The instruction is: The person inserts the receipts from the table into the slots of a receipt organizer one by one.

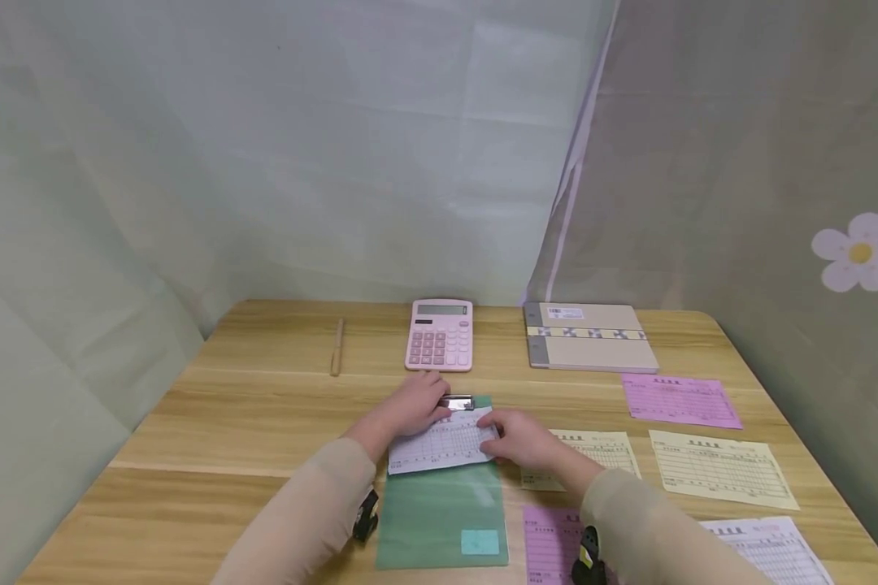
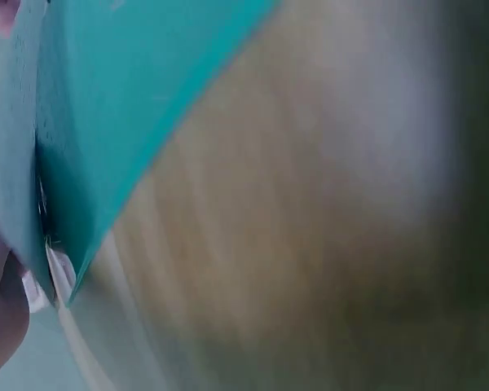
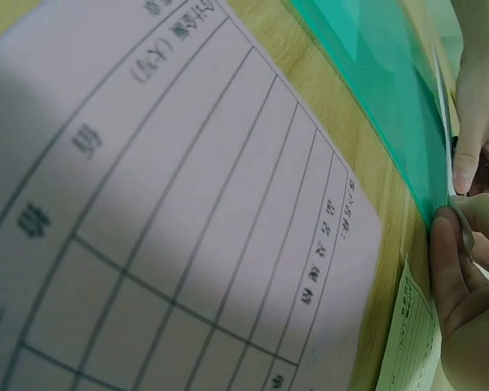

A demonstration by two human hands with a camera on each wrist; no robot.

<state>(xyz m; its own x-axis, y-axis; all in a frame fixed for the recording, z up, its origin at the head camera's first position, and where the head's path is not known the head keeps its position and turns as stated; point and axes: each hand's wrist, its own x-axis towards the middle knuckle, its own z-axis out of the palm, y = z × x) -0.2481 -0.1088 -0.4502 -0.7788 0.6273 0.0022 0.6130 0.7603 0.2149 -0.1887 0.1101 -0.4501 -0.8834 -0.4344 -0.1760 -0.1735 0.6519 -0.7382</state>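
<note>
Head view, frame centre: the white slip (image 1: pixel 433 445), pinched by the right hand (image 1: pixel 519 439), is best squared to the folder (image 1: pixel 439 508), the clip (image 1: pixel 461 402) gripped by the left hand (image 1: pixel 412 403).

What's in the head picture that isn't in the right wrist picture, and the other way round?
Only the head view shows the pink calculator, the beige notebook and the flower on the curtain.

Only the right wrist view shows printed characters on the nearest form big and close up.

Both show the left hand, the right hand pinching the white form (edge-on in the wrist view), the green folder and a yellow form.
</note>
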